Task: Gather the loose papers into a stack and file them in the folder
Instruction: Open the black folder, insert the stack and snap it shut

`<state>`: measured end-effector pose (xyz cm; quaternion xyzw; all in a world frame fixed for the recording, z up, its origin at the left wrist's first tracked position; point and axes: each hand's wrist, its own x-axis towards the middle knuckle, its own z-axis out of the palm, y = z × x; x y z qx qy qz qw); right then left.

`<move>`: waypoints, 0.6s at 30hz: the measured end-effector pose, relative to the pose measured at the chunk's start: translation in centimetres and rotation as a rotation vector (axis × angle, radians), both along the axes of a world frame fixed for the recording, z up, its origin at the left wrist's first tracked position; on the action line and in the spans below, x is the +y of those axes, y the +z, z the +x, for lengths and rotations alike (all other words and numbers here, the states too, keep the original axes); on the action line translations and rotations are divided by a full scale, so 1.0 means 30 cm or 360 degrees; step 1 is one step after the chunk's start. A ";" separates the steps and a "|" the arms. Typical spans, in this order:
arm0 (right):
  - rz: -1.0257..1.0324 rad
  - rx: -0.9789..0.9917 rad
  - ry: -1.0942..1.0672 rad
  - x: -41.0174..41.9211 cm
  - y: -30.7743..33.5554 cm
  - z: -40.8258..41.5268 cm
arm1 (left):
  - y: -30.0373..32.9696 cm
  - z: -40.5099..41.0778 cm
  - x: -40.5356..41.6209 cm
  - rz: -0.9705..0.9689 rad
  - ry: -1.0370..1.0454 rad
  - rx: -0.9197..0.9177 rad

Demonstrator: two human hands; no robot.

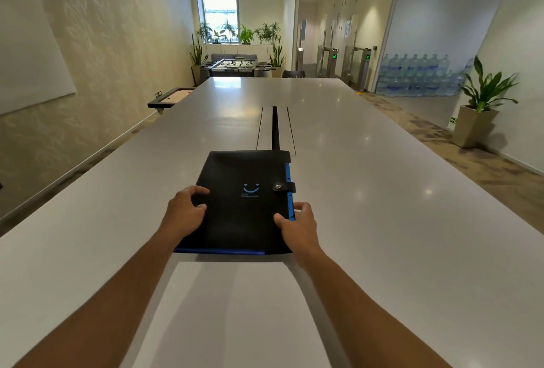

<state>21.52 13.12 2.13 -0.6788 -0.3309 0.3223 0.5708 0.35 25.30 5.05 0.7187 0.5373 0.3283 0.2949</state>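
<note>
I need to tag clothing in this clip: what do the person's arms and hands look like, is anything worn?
Both forearms are bare as far as the view shows: no sleeves visible. The left hand and right hand wear no gloves, and no rings, watch or bracelets are visible.

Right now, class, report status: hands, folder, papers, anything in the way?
Left hand and right hand grip folder sides. Folder closed, strap snapped. Papers stacked nearer, unfiled. Nothing in the way.

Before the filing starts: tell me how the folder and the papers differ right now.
The folder is black with blue edging and a snap strap; the papers are plain white. The folder is gripped by the left hand and right hand; the papers lie untouched. The folder sits farther out, the papers nearer the person. Both lie flat on the table.
</note>
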 end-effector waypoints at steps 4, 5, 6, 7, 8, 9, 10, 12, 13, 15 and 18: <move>-0.0089 -0.0244 -0.0040 0.145 -0.051 -0.026 | -0.047 -0.008 0.139 -0.0001 -0.0002 0.0120; -0.0116 -0.0327 -0.0046 0.174 -0.063 -0.028 | -0.061 -0.010 0.164 -0.0002 -0.0027 0.0168; -0.0143 -0.0424 -0.0047 0.201 -0.071 -0.029 | -0.077 -0.012 0.189 0.0001 -0.0050 0.0215; -0.0169 -0.0523 -0.0041 0.225 -0.076 -0.029 | -0.089 -0.012 0.210 0.0003 -0.0068 0.0263; -0.0187 -0.0615 -0.0031 0.244 -0.080 -0.029 | -0.102 -0.012 0.230 0.0013 -0.0078 0.0302; -0.0206 -0.0707 -0.0022 0.263 -0.083 -0.028 | -0.110 -0.012 0.247 0.0030 -0.0086 0.0342; -0.0233 -0.0806 -0.0021 0.280 -0.087 -0.025 | -0.119 -0.010 0.266 0.0059 -0.0093 0.0379; -0.0307 -0.1008 -0.0029 0.306 -0.092 -0.020 | -0.132 -0.009 0.295 0.0110 -0.0098 0.0443; -0.0347 -0.1103 -0.0033 0.316 -0.094 -0.016 | -0.135 -0.007 0.306 0.0123 -0.0102 0.0467; -0.0425 -0.1333 -0.0040 0.334 -0.099 -0.013 | -0.141 -0.007 0.327 0.0140 -0.0114 0.0492; -0.0496 -0.1578 -0.0056 0.347 -0.110 -0.014 | -0.153 -0.006 0.345 0.0174 -0.0118 0.0530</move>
